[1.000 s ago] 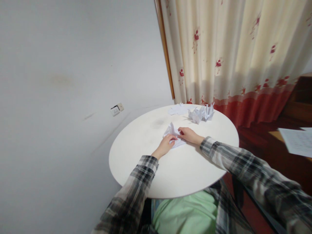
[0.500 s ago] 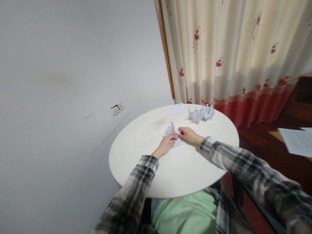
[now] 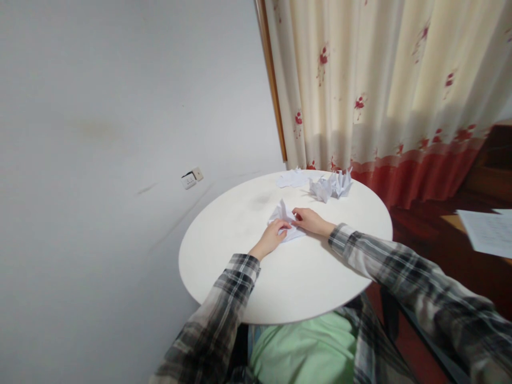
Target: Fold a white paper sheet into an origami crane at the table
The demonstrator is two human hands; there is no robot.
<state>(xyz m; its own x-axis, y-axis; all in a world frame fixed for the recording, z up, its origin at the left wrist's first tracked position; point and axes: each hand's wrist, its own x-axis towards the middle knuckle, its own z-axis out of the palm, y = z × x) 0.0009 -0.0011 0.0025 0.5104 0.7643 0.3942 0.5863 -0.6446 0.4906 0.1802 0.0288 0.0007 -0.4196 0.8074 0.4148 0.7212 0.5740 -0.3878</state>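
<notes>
Folded White Paper (image 3: 281,210) Between Two Hands, Center of Frame

The folded white paper rests on the table (image 3: 224,256), one pointed flap raised. The left hand (image 3: 272,238) lies over its lower-left part, fingers loosely bent. The right hand (image 3: 312,221) touches its right side, fingers curled to a narrow gap. Whether either hand pinches the paper cannot be told. Both forearms cross the table's near half. Above and to the right: a cluster of creased, angular paper figures (image 3: 330,186). Above center: flat white paper pieces (image 3: 293,180). The tabletop is smooth, white and rounded. Upper right: a pleated cream fabric curtain (image 3: 372,80), red-bordered. Left: a scuffed wall (image 3: 100,213) bearing a socket (image 3: 189,182).
</notes>
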